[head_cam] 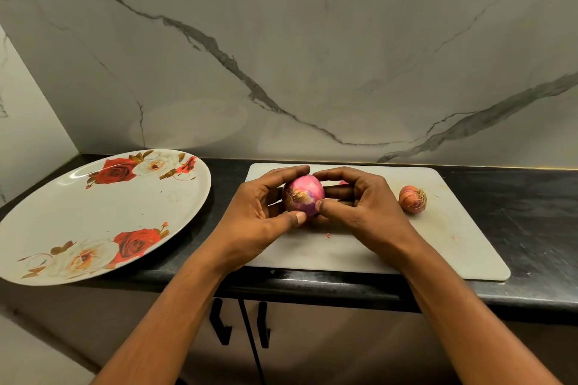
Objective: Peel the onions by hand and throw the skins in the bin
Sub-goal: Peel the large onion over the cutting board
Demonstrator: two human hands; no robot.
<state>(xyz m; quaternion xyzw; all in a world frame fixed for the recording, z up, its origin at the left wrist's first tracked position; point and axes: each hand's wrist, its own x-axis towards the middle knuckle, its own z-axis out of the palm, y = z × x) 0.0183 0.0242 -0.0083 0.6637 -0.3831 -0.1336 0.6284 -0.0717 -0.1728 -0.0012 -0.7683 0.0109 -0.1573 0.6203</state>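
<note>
Pink onion [303, 198]: 1, in left hand [259, 219], right hand [366, 206] | unpeeled onion [412, 199]: 1

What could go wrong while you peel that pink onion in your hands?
The pink onion is pinched by the left hand and right hand above the cutting board, so it might slip and drop. The unpeeled onion lies loose on the board and could roll if bumped. No bin shows here, so skin scraps might stay on the board.
</note>
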